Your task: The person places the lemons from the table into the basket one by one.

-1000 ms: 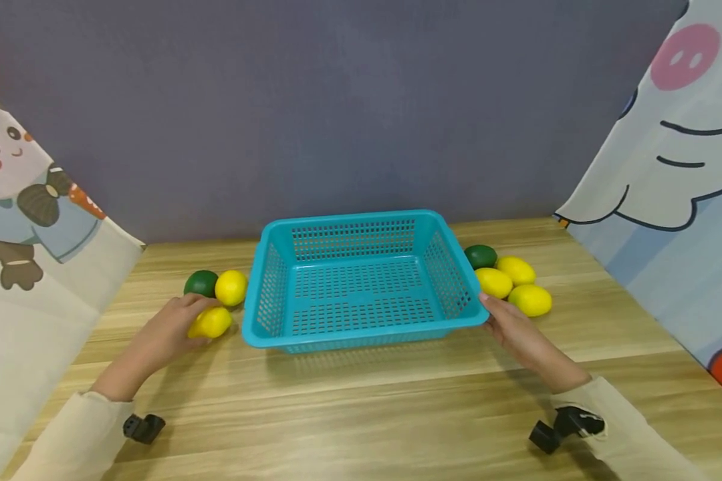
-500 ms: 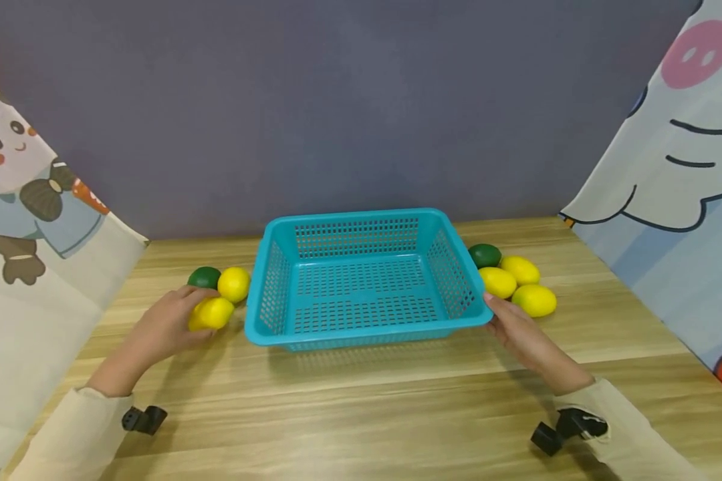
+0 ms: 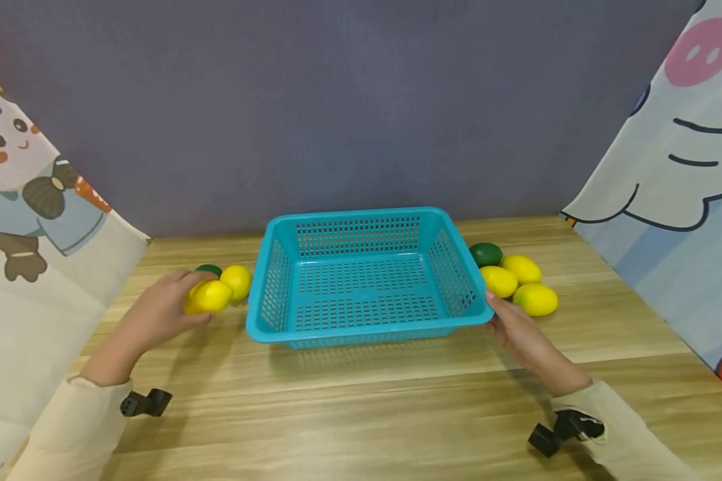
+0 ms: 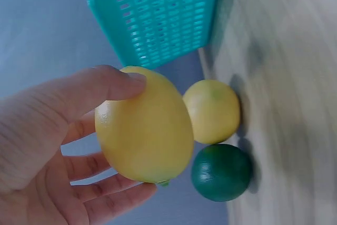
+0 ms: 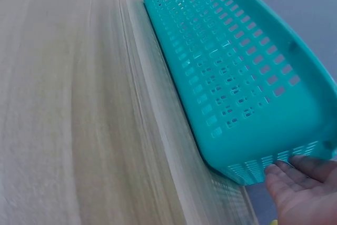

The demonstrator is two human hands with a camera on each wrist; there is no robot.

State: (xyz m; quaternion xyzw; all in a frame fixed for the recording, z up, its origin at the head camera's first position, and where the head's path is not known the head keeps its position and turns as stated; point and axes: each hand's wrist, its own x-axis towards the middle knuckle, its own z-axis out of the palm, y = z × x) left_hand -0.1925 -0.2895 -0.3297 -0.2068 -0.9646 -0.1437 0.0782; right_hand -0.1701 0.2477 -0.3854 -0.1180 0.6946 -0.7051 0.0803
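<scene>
My left hand (image 3: 164,308) grips a yellow lemon (image 3: 209,296) between thumb and fingers. In the left wrist view the lemon (image 4: 147,130) is up off the table, its green tip pointing down. Just behind it lie a second lemon (image 4: 211,111) and a round dark green fruit (image 4: 221,173), the latter mostly hidden by my hand in the head view. At the turquoise plastic basket (image 3: 361,329), my right hand (image 3: 522,334) holds the near right corner, its fingers (image 5: 295,175) beneath the rim against the slotted side wall. Inside, the basket shows only its bare slotted floor.
Right of the basket, three lemons (image 3: 535,300) and a dark green fruit (image 3: 486,254) lie close together. The wooden table (image 3: 361,414) ends at a grey wall (image 3: 361,113). Printed cloth panels (image 3: 686,200) flank both sides.
My left hand has raised the lemon and drawn it slightly up and back, covering more of the green fruit. My right hand stays at the basket corner. The whole head view has shifted slightly.
</scene>
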